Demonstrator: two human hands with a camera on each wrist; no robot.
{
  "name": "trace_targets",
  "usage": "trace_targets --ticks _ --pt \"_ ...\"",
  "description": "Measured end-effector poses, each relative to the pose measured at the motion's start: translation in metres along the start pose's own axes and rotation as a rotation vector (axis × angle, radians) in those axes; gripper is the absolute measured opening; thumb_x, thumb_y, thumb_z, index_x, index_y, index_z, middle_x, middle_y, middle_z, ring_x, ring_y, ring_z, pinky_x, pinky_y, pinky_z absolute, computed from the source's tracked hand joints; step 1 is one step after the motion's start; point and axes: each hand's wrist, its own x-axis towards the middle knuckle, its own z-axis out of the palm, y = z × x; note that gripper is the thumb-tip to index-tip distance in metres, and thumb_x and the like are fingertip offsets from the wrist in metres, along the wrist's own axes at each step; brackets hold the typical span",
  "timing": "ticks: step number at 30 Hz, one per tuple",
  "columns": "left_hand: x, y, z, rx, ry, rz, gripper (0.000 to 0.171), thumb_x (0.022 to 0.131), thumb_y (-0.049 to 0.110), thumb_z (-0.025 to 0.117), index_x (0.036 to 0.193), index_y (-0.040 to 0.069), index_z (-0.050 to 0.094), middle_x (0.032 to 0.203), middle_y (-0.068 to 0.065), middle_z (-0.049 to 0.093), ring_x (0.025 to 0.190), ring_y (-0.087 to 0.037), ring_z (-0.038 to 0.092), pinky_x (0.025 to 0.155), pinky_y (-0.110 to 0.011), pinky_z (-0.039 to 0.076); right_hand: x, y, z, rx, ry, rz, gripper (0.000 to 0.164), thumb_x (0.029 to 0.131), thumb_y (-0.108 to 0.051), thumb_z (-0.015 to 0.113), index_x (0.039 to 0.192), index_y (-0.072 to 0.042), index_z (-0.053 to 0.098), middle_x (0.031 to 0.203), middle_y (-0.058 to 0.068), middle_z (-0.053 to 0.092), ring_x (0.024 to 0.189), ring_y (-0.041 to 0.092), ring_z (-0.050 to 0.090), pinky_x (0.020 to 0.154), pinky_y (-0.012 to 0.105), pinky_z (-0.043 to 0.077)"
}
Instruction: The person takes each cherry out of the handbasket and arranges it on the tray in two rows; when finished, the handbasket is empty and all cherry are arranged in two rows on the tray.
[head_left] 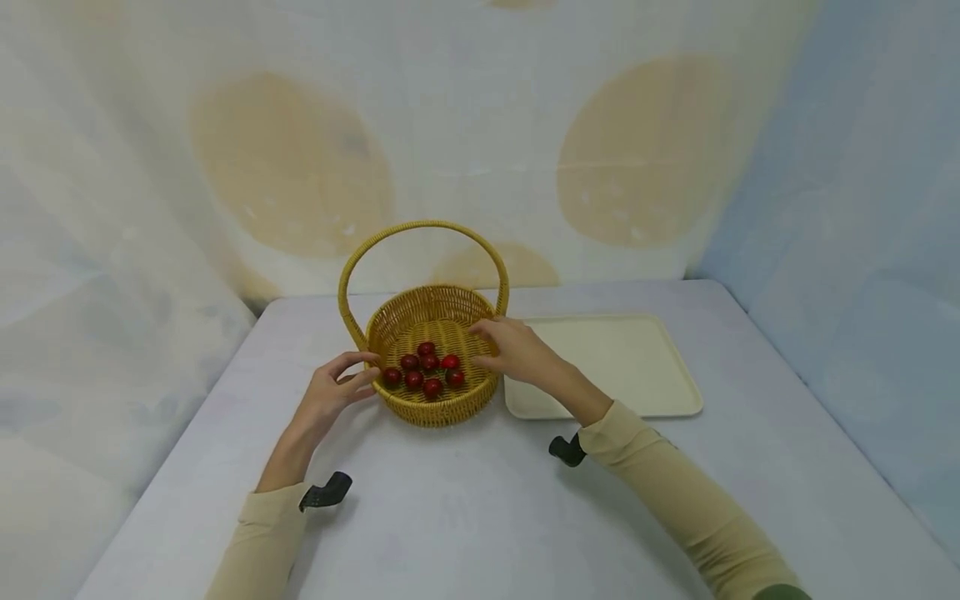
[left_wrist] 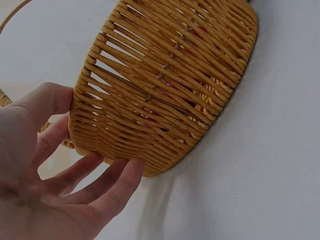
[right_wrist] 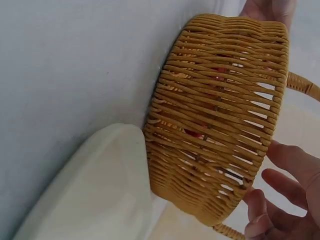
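Observation:
A yellow-brown wicker basket (head_left: 435,414) with a tall hoop handle (head_left: 423,223) stands on the table. Several shiny, dark red, cherry-like fruits (head_left: 432,388) lie on its floor, toward the near left. My left hand (head_left: 341,385) holds the basket's left rim; in the left wrist view, fingertips (left_wrist: 132,167) touch the outer weave. On the other side, my right hand (head_left: 517,350) reaches over the right rim, its thumb and fingers apart and nothing seen between them. In the right wrist view, that hand's thumb (right_wrist: 287,155) is right at the rim.
A cream rectangular tray (head_left: 615,367) lies to the right of the basket, its left edge close against the wicker. The white table (head_left: 450,517) extends toward me. Patterned cloth (head_left: 480,125) hangs behind and at both sides. Black wrist mounts (head_left: 327,490) stick out from both sleeves.

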Motion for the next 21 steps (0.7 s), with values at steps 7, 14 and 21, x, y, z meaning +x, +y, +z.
trace_targets --ticks 7,14,21 --pt "0.003 0.0 0.002 -0.007 -0.021 0.009 0.056 0.092 0.037 0.069 0.135 0.005 0.053 0.148 -0.008 0.04 0.115 -0.009 0.062 0.102 -0.045 0.053 0.011 -0.012 -0.004 -0.023 -0.009 -0.04 0.042 0.09 -0.027 0.072 0.127 -0.01 0.061 0.113 0.008 0.069 0.105 0.026 0.064 0.088 0.038 0.056" --pt "0.001 0.001 0.003 -0.003 -0.023 0.001 0.057 0.092 0.037 0.068 0.136 0.005 0.052 0.148 -0.008 0.041 0.114 -0.008 0.062 0.103 -0.046 0.053 0.025 -0.009 0.001 0.015 -0.094 -0.035 0.04 0.091 -0.021 0.072 0.126 -0.006 0.062 0.11 0.012 0.07 0.105 0.029 0.066 0.087 0.038 0.058" --pt "-0.001 -0.001 0.002 -0.013 -0.025 0.0 0.056 0.093 0.035 0.068 0.136 0.004 0.051 0.146 -0.008 0.041 0.113 -0.008 0.061 0.103 -0.047 0.052 0.037 -0.002 0.015 0.094 -0.198 0.012 0.039 0.091 -0.018 0.07 0.126 -0.004 0.062 0.114 0.019 0.07 0.106 0.031 0.067 0.091 0.041 0.059"
